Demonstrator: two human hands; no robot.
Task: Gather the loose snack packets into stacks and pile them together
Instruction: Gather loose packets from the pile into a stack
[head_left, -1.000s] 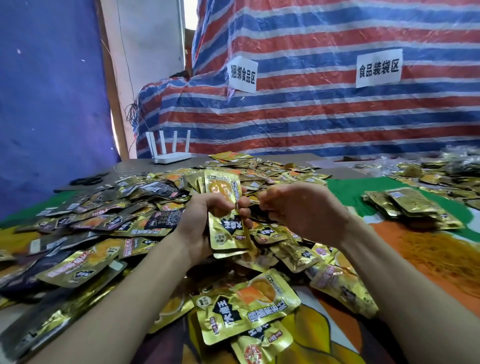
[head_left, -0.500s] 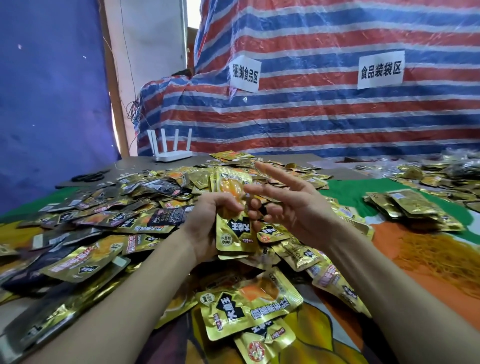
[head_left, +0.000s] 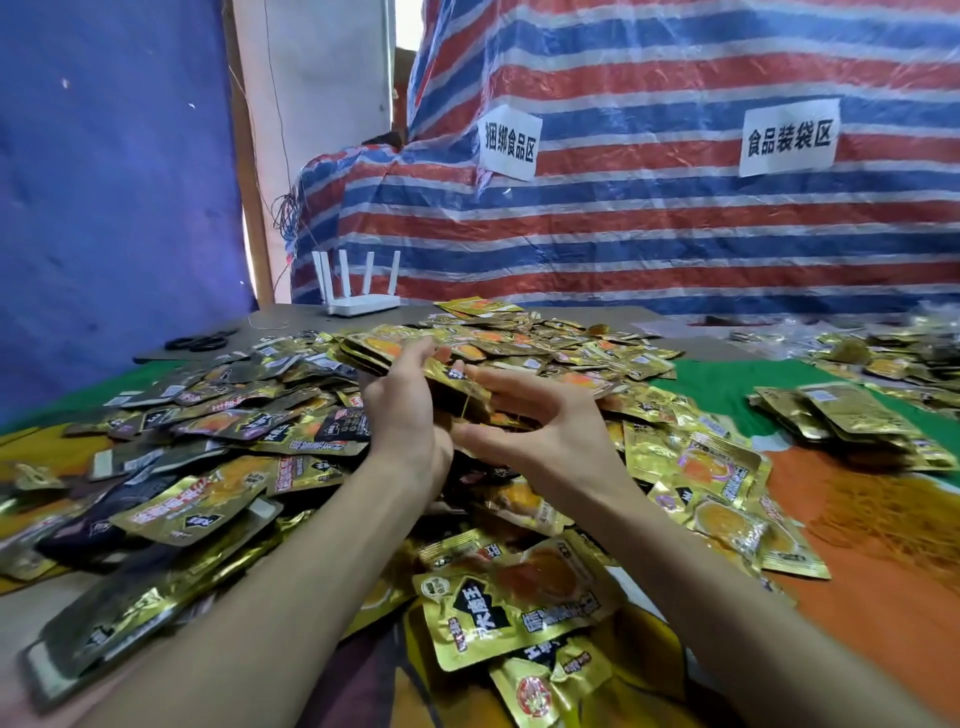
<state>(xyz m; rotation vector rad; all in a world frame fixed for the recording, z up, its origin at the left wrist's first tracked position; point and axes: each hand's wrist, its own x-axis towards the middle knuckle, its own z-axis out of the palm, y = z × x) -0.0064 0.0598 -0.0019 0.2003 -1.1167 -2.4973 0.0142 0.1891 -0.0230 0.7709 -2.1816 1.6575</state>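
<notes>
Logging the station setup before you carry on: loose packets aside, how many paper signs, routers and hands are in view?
Paper signs: 2, both on the striped tarp
White router: 1
Hands: 2, the left hand holding a packet stack, the right hand with fingers spread
Total: 5

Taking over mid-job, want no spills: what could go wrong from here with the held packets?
1. The stack of shiny gold foil snack packets is gripped by the left hand alone and tilted; the right hand is open beside it, so slick packets may fan out and slip.
2. It hangs above the loose heap of gold and black packets; anything dropped would likely mix back in.
</notes>
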